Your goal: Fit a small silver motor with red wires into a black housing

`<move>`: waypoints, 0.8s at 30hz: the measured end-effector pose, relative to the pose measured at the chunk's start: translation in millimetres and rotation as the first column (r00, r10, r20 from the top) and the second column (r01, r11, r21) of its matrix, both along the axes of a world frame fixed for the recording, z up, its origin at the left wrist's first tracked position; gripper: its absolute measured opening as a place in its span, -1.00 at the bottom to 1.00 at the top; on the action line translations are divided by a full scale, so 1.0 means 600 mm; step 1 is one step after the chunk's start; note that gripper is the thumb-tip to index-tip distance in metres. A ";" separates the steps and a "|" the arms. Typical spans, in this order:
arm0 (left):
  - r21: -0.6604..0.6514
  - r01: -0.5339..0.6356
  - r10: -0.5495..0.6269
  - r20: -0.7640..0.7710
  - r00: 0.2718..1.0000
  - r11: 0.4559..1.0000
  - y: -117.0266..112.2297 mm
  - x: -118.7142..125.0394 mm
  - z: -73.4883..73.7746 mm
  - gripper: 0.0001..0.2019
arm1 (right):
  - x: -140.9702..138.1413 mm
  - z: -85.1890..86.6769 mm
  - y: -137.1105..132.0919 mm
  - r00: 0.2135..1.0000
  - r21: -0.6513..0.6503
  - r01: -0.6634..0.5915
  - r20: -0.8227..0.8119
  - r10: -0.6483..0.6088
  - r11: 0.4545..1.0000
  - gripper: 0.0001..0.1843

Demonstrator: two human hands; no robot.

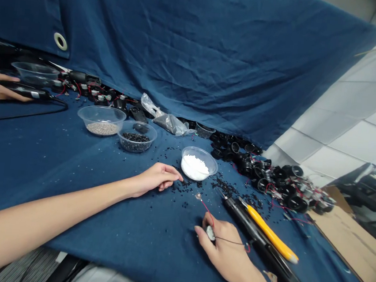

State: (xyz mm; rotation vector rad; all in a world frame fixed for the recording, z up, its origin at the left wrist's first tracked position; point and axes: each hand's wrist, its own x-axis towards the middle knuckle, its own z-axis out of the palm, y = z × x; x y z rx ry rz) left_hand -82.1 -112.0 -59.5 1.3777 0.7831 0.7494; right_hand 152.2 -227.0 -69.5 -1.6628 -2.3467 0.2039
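Note:
My left hand [158, 178] is over the blue cloth with thumb and fingertips pinched together, at the edge of some scattered small black pieces [188, 186]. Whatever is in the pinch, if anything, is too small to make out. My right hand [226, 246] is curled round a small motor [210, 232] with a whitish end. From it a red wire runs up to a small clear-looking part [198, 196], and a dark wire crosses the back of my hand. A bowl of white pieces [196, 166] stands just beyond my left fingertips.
To the right lie a black electric screwdriver [258, 236] and a yellow-handled tool [270, 233]. Bowls of silvery bits [102, 128] and black bits [136, 140] stand left. Wired black parts [271, 175] are heaped behind. At far left, another person's hand [0, 87] holds a corded tool.

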 end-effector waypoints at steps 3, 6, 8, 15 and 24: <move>0.009 0.005 -0.004 -0.024 1.000 1.000 -0.001 0.000 0.002 -0.72 | -0.002 -0.004 0.003 0.999 -0.020 0.034 0.009 -0.033 0.999 -0.57; 0.027 0.033 -0.031 -0.059 0.998 0.999 -0.005 0.001 0.006 -0.72 | -0.002 -0.013 0.002 0.992 0.075 0.100 0.067 -0.105 0.992 -0.54; 0.042 0.051 -0.048 -0.083 0.995 0.998 -0.007 0.001 0.007 -0.72 | -0.001 -0.018 0.000 0.980 0.148 0.145 0.114 -0.162 0.978 -0.52; 0.118 0.100 -0.082 -0.148 0.986 0.988 -0.002 0.001 -0.002 -0.70 | -0.005 -0.020 -0.001 0.989 0.184 0.143 -0.001 -0.145 0.972 -0.58; 0.222 0.222 -0.162 -0.260 0.952 0.950 -0.012 0.003 -0.005 -0.76 | -0.009 -0.025 0.009 0.993 0.352 0.072 0.061 -0.100 0.933 -0.59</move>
